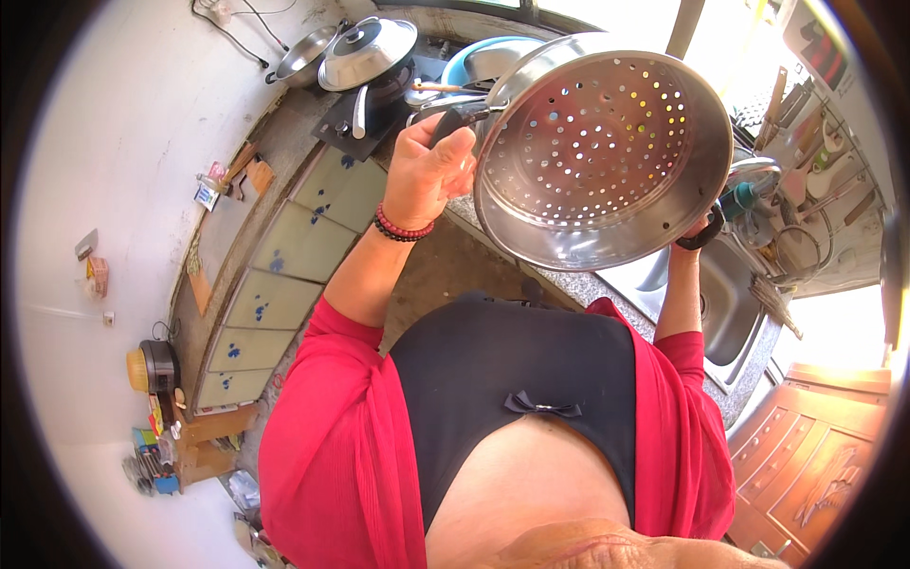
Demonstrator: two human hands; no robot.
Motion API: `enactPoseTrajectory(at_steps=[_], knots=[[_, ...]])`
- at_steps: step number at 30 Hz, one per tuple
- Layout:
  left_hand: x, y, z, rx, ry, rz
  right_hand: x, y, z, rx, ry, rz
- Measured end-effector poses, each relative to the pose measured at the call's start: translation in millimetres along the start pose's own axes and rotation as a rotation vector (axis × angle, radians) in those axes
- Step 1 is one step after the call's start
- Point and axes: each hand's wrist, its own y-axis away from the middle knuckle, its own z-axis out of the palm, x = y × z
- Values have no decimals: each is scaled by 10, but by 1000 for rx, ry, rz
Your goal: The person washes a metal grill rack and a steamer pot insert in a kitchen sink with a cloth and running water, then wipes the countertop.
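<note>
Raised in front of me is a stainless-steel steamer pot insert (pixel 590 142) with many round holes in its base, tilted so its open side faces me. My left hand (pixel 434 160) grips its black side handle, and a beaded bracelet circles that wrist. On the opposite side my right hand (pixel 695 231) is at the other black handle (pixel 704 229); most of its fingers are hidden behind the steel wall, but it appears to hold there.
A lidded wok (pixel 368 53) sits on the stove (pixel 355 128), beside a steel pan (pixel 306 60) and a light-blue basin (pixel 462 57). The sink (pixel 729 299) lies at right, below hanging utensils (pixel 817 163). A wooden door (pixel 803 455) stands at lower right.
</note>
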Motion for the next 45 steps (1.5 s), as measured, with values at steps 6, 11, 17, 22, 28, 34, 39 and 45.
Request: enactPoseTrajectory(at_steps=[6, 11, 17, 22, 28, 34, 39, 45], knots=[[-88, -12, 7, 86, 174, 16, 55, 154, 612, 263, 99, 37], [-163, -260, 119, 228, 324, -54, 12, 184, 1154, 493, 244, -33], [-311, -493, 454, 233, 382, -4, 512, 278, 1085, 413, 1, 17], [-666, -688, 717, 260, 217, 112, 882, 841, 2187, 332, -336, 441], [-374, -593, 626, 270, 396, 28, 722, 942, 1623, 92, -90, 652], [-194, -272, 634, 324, 615, -98, 436, 737, 1186, 57, -569, 275], [-493, 103, 586, 350, 912, -172, -297, 497, 1432, -38, -283, 75], [-1000, 475, 377, 569, 851, -568, -340, 283, 1638, -71, 1, 44]])
